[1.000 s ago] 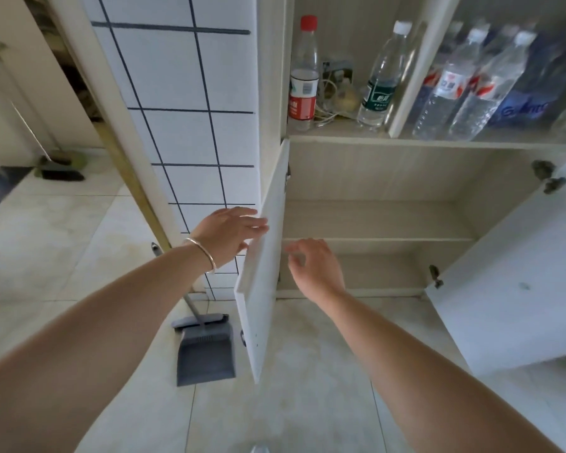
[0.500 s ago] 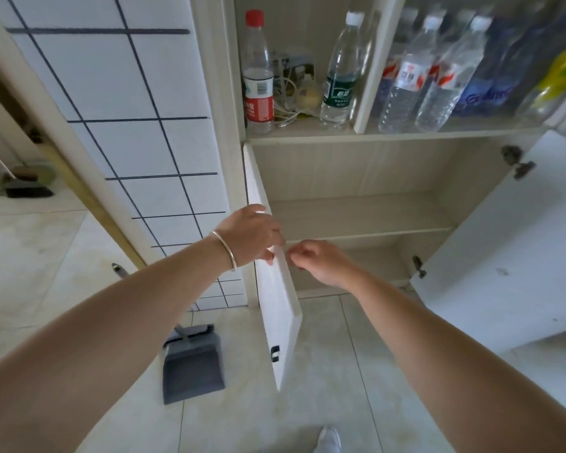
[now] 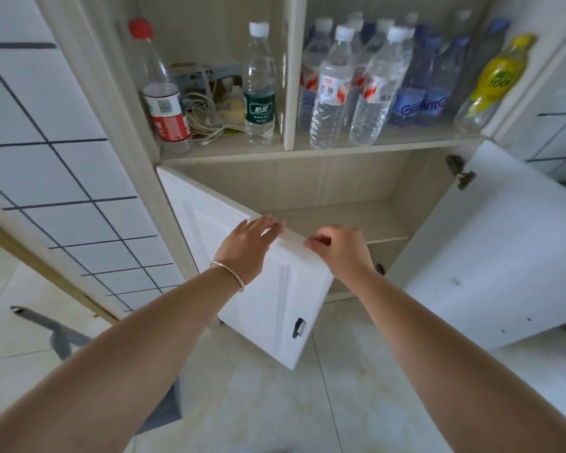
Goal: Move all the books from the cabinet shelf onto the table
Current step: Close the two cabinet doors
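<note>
At cabinet (image 3: 356, 178) | 2 hands: left hand (image 3: 247, 245), right hand (image 3: 343, 253) | 2 doors: left door (image 3: 258, 289), right door (image 3: 490, 256)

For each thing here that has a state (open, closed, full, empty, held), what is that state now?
Left cabinet door: partly open, both hands on its top edge.
Right cabinet door: wide open.
Lower shelf: empty where visible, no books.
Left hand: flat on the door's face, fingers at the edge.
Right hand: fingers curled on the door's top edge.
Red-capped bottle: capped, upright.
Green-label bottle: capped, upright.
</note>
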